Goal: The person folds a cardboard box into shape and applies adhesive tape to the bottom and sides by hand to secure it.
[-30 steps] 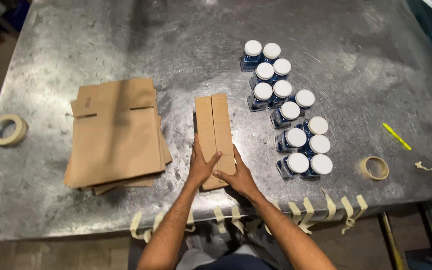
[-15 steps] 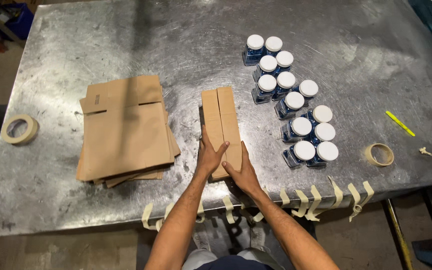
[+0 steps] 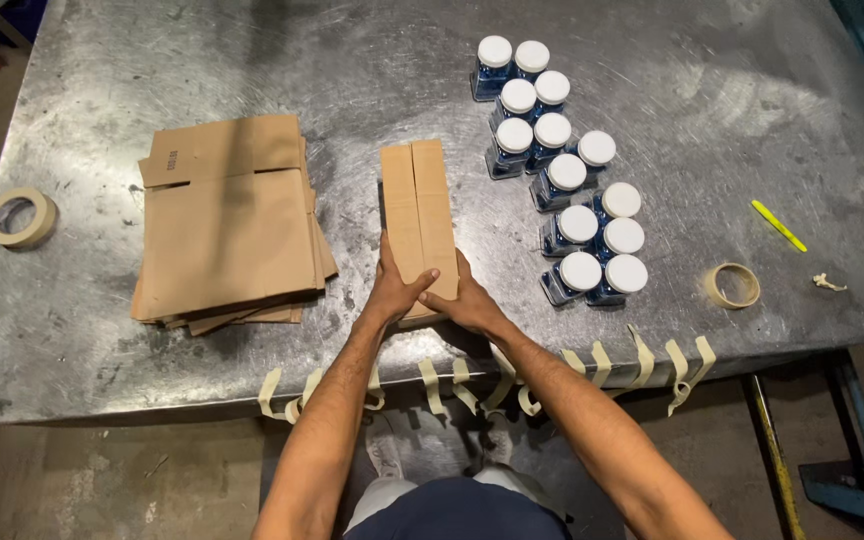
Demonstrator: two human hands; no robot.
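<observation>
My fingers are pressed down on the near end of a narrow folded cardboard box that lies flat on the metal desk, its long side running away from me and a seam down its middle. My left hand lies on the near left corner, thumb stretched across the top toward the other hand, fingers spread flat rather than curled around anything. My right hand covers the near right corner, palm down, touching the left thumb. Neither hand grips the box; both just hold it against the desk.

To the left, just beside the box but apart from it, sits a stack of flattened cardboard boxes, edges slightly fanned. Farther left, near the desk's edge, lies a roll of masking tape.

To the right stands a cluster of small blue jars with white lids, set in a slanting double row. Beyond them are a second tape roll, a yellow marker and a small crumpled scrap.

Strips of tape hang along the near edge of the desk.
</observation>
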